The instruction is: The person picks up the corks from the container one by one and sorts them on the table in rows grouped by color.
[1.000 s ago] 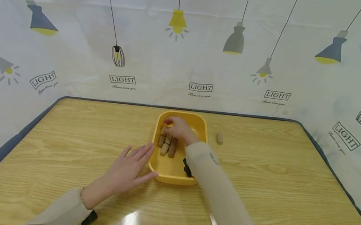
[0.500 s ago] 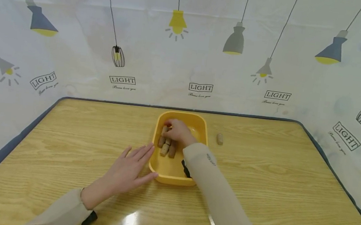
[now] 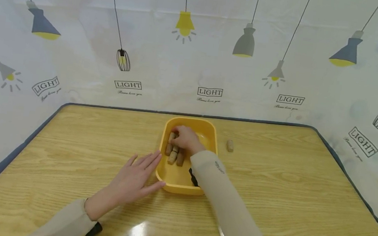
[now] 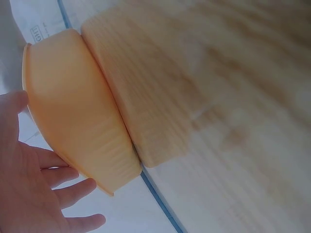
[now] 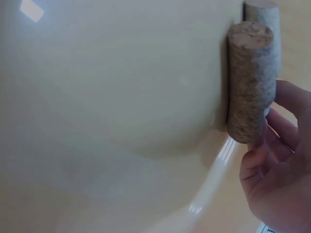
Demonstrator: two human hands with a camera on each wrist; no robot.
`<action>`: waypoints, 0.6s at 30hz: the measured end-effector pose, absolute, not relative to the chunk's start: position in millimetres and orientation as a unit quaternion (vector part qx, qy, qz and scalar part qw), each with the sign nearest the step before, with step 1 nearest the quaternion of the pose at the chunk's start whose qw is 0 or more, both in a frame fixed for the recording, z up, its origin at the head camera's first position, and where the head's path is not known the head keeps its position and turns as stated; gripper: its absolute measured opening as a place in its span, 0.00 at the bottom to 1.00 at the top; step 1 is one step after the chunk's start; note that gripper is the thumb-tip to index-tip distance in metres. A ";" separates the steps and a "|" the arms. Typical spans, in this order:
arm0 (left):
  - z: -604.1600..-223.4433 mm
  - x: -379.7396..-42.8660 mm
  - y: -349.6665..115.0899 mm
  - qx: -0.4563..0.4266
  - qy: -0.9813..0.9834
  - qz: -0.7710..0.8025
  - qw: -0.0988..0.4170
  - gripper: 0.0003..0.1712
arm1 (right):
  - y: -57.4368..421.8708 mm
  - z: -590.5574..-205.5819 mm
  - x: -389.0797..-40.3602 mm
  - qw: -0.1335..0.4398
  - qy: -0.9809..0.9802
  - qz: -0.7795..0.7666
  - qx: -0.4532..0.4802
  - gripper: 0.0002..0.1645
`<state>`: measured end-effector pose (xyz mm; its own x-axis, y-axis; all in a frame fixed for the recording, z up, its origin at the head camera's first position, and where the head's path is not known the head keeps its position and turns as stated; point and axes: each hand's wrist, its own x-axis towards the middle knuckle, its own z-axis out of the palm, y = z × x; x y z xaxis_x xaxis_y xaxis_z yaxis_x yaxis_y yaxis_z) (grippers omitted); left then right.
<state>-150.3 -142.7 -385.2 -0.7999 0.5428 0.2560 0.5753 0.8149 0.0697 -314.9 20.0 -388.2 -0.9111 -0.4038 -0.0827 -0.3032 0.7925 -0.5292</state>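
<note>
Several cylindrical wine corks [image 3: 172, 157] lie close together along the left side of a yellow plastic box [image 3: 185, 190]. Inside the box, my right hand [image 3: 188, 139] pinches a light cork [image 3: 172, 137] by the far left corner. In the right wrist view, a cork [image 5: 250, 82] stands out in front of that hand [image 5: 282, 194], whose curled fingers are partly hidden behind the corks. My left hand [image 3: 132, 179] has its fingers spread, with fingertips and thumb touching the box's near left rim. The left wrist view shows the hand [image 4: 29, 189] against the box's outer wall [image 4: 73, 97].
One cork [image 3: 230, 145] lies on the wooden table [image 3: 288, 197] to the right of the box. A white backdrop [image 3: 167, 62] with printed lamps rises behind the table's far edge. The right sleeve [image 3: 225, 198] crosses the box's right rim.
My right hand has shifted very slightly toward me inside the box, and the light cork has come down in line with the left row. The left hand stays where it was.
</note>
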 end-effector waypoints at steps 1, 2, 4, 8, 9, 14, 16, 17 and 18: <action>-385.3 -150.2 -142.6 -0.295 -0.946 -0.073 0.113 0.43 | 20.1 -387.7 -315.0 0.096 0.942 -0.262 -0.189 0.22; -385.3 -150.2 -142.7 -0.295 -0.946 -0.072 0.113 0.43 | 20.4 -386.7 -315.1 0.095 0.942 -0.260 -0.192 0.22; -385.2 -150.3 -142.7 -0.295 -0.946 -0.072 0.114 0.43 | 21.7 -383.8 -315.2 0.093 0.941 -0.259 -0.199 0.21; -384.5 -150.5 -142.5 -0.296 -0.945 -0.073 0.115 0.43 | 26.2 -375.1 -315.3 0.091 0.939 -0.257 -0.210 0.22; -384.2 -150.4 -142.5 -0.296 -0.946 -0.074 0.114 0.43 | 27.6 -373.1 -315.5 0.091 0.939 -0.257 -0.211 0.22; -384.3 -150.3 -142.3 -0.295 -0.946 -0.073 0.113 0.43 | 34.0 -362.1 -317.2 0.096 0.940 -0.248 -0.213 0.24; -384.5 -150.4 -142.0 -0.295 -0.946 -0.071 0.113 0.43 | 36.8 -356.8 -318.1 0.102 0.941 -0.243 -0.212 0.25; -384.5 -150.3 -141.7 -0.295 -0.946 -0.071 0.113 0.43 | 38.4 -353.8 -318.8 0.102 0.942 -0.237 -0.216 0.25; -384.5 -150.4 -141.5 -0.296 -0.946 -0.072 0.113 0.43 | 40.2 -350.5 -319.4 0.104 0.941 -0.237 -0.218 0.25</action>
<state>-150.4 -141.5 -384.5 -0.7991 0.5436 0.2568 0.5761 0.8145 0.0683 -319.4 40.2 -350.5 -0.8834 -0.4595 -0.0917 -0.3614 0.7929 -0.4906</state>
